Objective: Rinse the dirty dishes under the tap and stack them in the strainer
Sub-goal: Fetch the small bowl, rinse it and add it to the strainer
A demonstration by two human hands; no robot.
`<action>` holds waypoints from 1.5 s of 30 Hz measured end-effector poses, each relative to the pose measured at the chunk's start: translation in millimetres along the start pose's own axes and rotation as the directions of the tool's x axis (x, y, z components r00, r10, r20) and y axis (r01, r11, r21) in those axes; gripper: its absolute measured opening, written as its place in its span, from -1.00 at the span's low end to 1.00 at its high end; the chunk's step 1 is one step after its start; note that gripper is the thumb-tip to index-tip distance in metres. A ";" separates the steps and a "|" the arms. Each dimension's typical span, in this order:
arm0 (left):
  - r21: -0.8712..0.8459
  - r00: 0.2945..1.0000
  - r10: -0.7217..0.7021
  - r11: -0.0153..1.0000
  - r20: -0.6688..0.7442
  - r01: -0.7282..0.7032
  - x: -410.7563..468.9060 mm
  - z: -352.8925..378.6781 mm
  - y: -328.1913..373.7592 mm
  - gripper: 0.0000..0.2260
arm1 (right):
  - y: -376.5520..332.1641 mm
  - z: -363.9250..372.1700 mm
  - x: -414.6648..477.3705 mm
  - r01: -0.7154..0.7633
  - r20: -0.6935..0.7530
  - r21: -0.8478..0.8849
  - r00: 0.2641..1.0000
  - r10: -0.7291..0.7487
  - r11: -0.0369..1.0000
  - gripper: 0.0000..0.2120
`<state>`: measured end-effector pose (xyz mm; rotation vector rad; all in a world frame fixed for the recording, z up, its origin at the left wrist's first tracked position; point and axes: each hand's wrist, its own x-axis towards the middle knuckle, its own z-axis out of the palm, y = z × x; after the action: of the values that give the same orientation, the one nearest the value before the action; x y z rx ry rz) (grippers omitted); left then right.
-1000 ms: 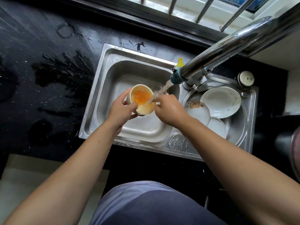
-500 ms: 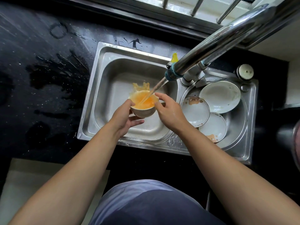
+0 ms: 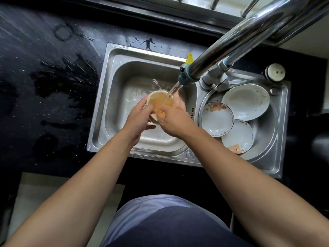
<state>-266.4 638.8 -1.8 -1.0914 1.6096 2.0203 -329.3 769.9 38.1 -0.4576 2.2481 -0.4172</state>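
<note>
Your left hand [image 3: 138,118] grips the bowl [image 3: 156,98] under the tap [image 3: 188,79], right hand [image 3: 173,120] rubbing inside; it looks wet, slippery and breakable, so clamp rim and base firmly

There is only one view, from a camera worn on the person's head, looking steeply down and a little forward over their own lap and forearms. It sits close above the steel sink [image 3: 114,97], so near that the tap spout [image 3: 236,41] sweeps large and blurred across the upper right corner. The wide lens bends the dark tabletop [image 3: 44,86] outward at the left edge. Window bars [image 3: 214,2] just enter along the top, and pale floor [image 3: 32,198] shows lower left.
</note>
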 end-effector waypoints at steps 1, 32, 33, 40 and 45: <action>0.002 1.000 0.006 1.000 -0.007 -0.006 0.0 -0.6 1.2 -0.60 | -0.1 0.7 -1.3 0.027 0.018 -0.022 0.999 -0.026 0.999 -0.65; -0.069 0.999 0.053 0.996 -0.005 -0.053 -10.5 13.4 -9.1 -0.57 | -21.8 -14.7 2.9 0.131 0.131 0.004 0.983 -0.130 0.991 -0.71; -0.088 0.998 0.060 0.994 -0.022 -0.061 -9.2 13.5 -8.4 -0.58 | -24.9 -12.8 0.8 0.143 0.127 0.061 0.981 -0.149 0.988 -0.71; -0.109 0.998 0.040 0.993 -0.045 -0.045 -9.0 12.0 -17.9 -0.56 | -21.1 -6.0 8.4 0.066 0.055 -0.053 0.996 -0.063 0.996 -0.71; -0.178 0.993 -0.023 0.984 -0.116 0.002 -2.9 3.5 -24.8 -0.57 | -11.1 -15.2 -1.1 0.033 0.119 0.214 0.991 -0.060 0.976 -0.64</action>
<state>-249.1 650.2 -16.2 -1.3029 1.4947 2.1624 -338.0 762.9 53.3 -0.4137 2.0482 -0.6281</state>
